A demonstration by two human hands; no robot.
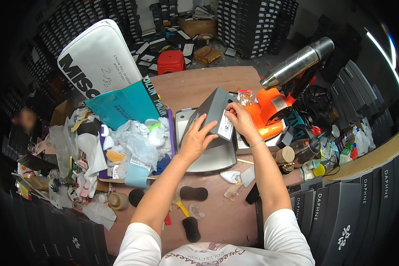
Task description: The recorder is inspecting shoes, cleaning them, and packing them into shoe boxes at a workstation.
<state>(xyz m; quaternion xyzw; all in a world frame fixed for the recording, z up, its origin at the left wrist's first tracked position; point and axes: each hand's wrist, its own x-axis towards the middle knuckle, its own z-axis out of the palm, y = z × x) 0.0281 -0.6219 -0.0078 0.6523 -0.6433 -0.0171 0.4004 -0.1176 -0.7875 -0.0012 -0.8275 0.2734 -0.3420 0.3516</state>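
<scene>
A dark grey shoebox point(202, 109) sits tilted in front of me, with a white printed label point(226, 127) on its near end. My left hand point(194, 138) lies on the box with its fingers spread and stretched out. At the label's upper edge, the fingers of my right hand point(237, 119) are pinched together. Whether that edge is lifted or pressed down I cannot make out. Beneath the tilted box lies a lighter grey box part point(221, 160), and a pale box piece with a round hole point(185, 119) shows to its left.
An orange heat gun point(267, 113) with a metal nozzle stands at right. To the left, a purple-edged box point(171, 133) holds crumpled plastic point(139, 137). Black pads point(193, 193) and a yellow-handled tool point(181, 207) lie near me. Shoebox stacks point(337, 217) flank the table point(235, 224); a red stool point(171, 61) stands beyond.
</scene>
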